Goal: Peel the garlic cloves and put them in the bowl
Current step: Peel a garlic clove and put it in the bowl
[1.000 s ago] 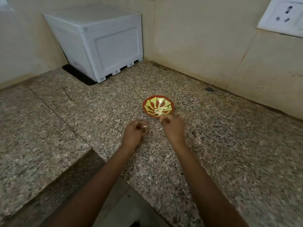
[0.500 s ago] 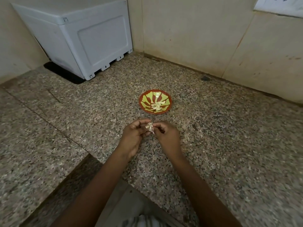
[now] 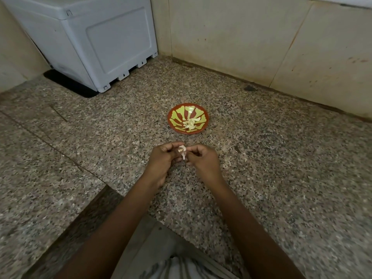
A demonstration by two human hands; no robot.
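Pale, papery-skinned garlic clove (image 3: 182, 151) is pinched between left hand (image 3: 163, 159) and right hand (image 3: 203, 160), fingers curled, above the speckled granite counter (image 3: 281, 168). Peeled cloves (image 3: 191, 123) are heaped in the red-and-yellow bowl (image 3: 175, 117) just beyond.

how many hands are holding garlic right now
2. The left hand and the right hand both pinch one garlic clove between them, over the counter, on the near side of the bowl.
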